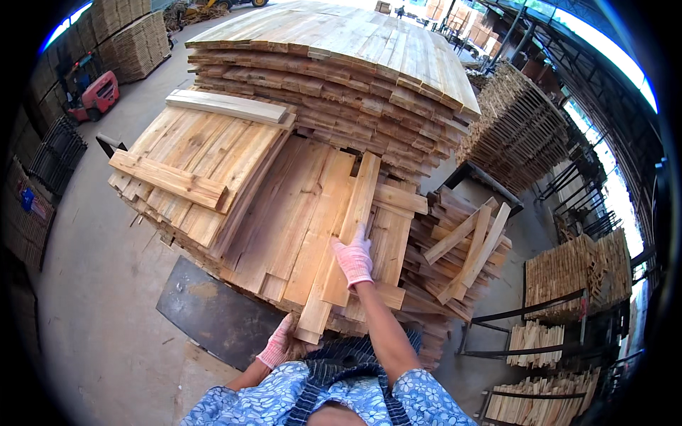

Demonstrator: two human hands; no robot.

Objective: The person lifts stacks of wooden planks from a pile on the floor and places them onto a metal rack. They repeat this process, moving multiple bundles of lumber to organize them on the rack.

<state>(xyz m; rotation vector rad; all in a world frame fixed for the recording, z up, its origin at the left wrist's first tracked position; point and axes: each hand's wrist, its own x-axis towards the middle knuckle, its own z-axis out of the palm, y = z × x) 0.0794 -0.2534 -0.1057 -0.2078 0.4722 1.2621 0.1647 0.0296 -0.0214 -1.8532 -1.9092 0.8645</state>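
My right hand point(353, 259), in a pink and white knit glove, is closed over a long pale wooden board point(361, 188) lying lengthwise on the near stack. My left hand point(275, 346), gloved alike, is at the near end of another narrow board point(313, 318) that sticks out toward me. Its thumb side shows along the board's left edge, and the other fingers are partly hidden under the end. Beneath both lies a layer of planks point(284, 206) set side by side. Short crosswise pieces point(400, 198) lie just right of my right hand.
A higher layer of boards point(167, 156) at left carries two loose crosswise planks. Behind rises a big board stack point(334, 71). Loose offcuts point(469, 248) pile at right, near metal racks of wood point(536, 344). A dark metal plate point(213, 309) is at front left; a red forklift point(96, 96) stands farther off.
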